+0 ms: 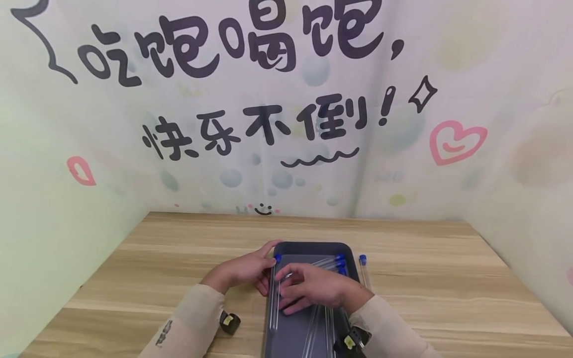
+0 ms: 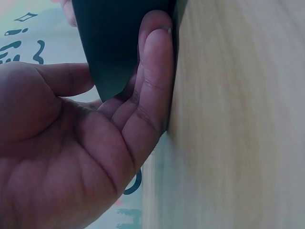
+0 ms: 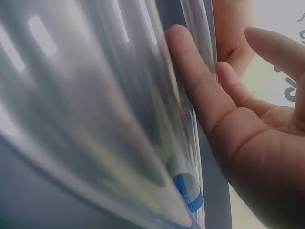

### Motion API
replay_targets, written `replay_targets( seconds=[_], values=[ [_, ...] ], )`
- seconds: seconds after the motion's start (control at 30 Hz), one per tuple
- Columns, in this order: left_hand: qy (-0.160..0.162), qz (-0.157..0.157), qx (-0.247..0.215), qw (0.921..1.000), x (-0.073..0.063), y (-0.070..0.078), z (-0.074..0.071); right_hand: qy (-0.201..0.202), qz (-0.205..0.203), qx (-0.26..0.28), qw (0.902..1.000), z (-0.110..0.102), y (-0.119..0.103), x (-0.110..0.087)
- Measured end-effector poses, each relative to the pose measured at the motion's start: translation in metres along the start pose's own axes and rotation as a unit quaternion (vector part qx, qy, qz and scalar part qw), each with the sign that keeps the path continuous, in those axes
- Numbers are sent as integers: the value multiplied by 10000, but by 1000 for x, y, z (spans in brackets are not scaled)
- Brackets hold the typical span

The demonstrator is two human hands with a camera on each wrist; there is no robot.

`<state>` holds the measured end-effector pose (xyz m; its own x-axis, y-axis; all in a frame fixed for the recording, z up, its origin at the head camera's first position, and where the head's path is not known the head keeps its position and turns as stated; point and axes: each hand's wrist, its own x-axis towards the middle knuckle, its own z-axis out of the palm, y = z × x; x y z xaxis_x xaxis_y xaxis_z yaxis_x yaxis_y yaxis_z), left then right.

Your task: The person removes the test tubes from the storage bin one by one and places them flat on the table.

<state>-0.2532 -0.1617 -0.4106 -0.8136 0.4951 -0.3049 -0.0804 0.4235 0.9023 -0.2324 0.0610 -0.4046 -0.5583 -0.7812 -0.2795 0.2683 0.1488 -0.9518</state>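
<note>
A dark grey tray [image 1: 313,247] lies on the table, and my left hand [image 1: 243,268] grips its left side. In the left wrist view the thumb and fingers [image 2: 155,71] are on either side of the tray's dark wall [image 2: 112,43]. Along that side inside the tray lies a clear tube [image 1: 274,303] with a blue cap, its cap beside the left thumb. My right hand [image 1: 313,286] reaches over the tray, its fingers loosely bent close to this tube. Clear tubes [image 1: 329,323] lie beneath the right hand, partly hidden by it.
More blue caps [image 1: 341,258] show at the tray's far right. Outside the right wall, another blue-capped tube [image 1: 363,266] lies on the wooden table [image 1: 425,268], partly behind the right forearm. A printed cloth [image 1: 277,189] hangs behind the table.
</note>
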Motion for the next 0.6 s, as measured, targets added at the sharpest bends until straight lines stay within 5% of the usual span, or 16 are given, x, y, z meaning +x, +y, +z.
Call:
replay_targets(
  seconds=[0.6],
  values=[
    [-16, 3, 22, 10000, 2, -1, -1, -150, -80, -13, 9999, -4, 0, 1]
  ],
)
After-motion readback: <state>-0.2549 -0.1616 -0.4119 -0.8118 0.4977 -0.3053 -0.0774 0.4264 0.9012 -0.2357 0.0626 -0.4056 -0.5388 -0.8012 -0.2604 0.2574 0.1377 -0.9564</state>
